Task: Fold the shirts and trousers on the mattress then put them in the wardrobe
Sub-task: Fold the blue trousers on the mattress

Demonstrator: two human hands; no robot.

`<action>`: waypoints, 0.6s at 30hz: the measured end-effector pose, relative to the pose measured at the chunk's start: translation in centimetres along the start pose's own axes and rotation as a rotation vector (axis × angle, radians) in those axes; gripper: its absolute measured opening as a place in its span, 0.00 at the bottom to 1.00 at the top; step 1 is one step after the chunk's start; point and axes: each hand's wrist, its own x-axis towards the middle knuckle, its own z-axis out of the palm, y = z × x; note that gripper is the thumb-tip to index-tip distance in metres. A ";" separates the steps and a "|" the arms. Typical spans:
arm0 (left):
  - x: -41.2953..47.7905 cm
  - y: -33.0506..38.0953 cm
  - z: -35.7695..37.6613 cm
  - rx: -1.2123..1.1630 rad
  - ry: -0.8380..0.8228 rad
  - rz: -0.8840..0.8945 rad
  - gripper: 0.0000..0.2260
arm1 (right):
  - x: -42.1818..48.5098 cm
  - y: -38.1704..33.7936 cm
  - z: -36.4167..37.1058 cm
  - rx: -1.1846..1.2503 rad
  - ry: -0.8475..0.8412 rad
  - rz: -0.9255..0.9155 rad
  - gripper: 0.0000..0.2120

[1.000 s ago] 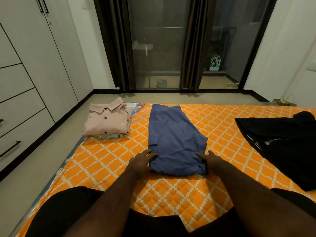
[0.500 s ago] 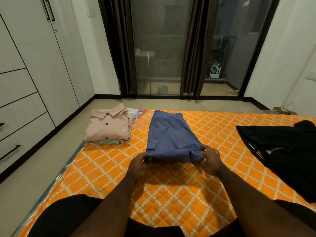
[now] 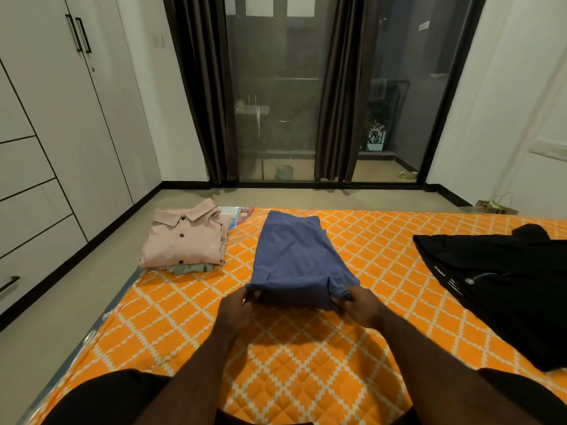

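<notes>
A blue shirt [image 3: 294, 256], folded into a long strip, lies in the middle of the orange quilted mattress [image 3: 306, 348]. My left hand [image 3: 234, 308] grips its near left corner and my right hand [image 3: 360, 305] grips its near right corner; the near end is lifted off the mattress. A folded pink button shirt [image 3: 185, 237] sits on a pale green garment at the mattress's left edge. A black garment [image 3: 497, 283] lies spread out unfolded on the right.
The white wardrobe [image 3: 61, 133] with closed doors and drawers lines the left wall across a strip of bare floor [image 3: 46, 317]. Dark curtains and a glass balcony door [image 3: 306, 87] stand beyond the mattress. My knees in black shorts are at the bottom.
Both hands went from resting flat beside the blue shirt's near end to gripping its corners and raising that end up and away from me. The camera tilted upward.
</notes>
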 end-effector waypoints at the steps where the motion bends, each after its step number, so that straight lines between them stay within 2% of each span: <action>1: 0.0 0.2 -0.1 -0.004 0.010 0.012 0.12 | 0.1 0.1 0.0 0.009 0.005 0.003 0.10; 4: -0.1 0.5 -0.2 -0.035 0.017 0.010 0.12 | 0.5 0.3 0.0 0.017 0.028 0.018 0.13; 8: -0.2 0.6 -0.3 -0.061 0.021 0.023 0.12 | 0.3 -0.1 0.0 0.031 0.068 0.016 0.11; 15: -0.2 0.9 0.0 -0.081 0.010 0.033 0.10 | 0.3 -0.1 0.1 0.083 -0.033 0.076 0.16; 18: 0.1 0.6 0.1 -0.094 0.012 0.004 0.10 | 0.7 0.3 0.2 0.155 -0.022 0.113 0.16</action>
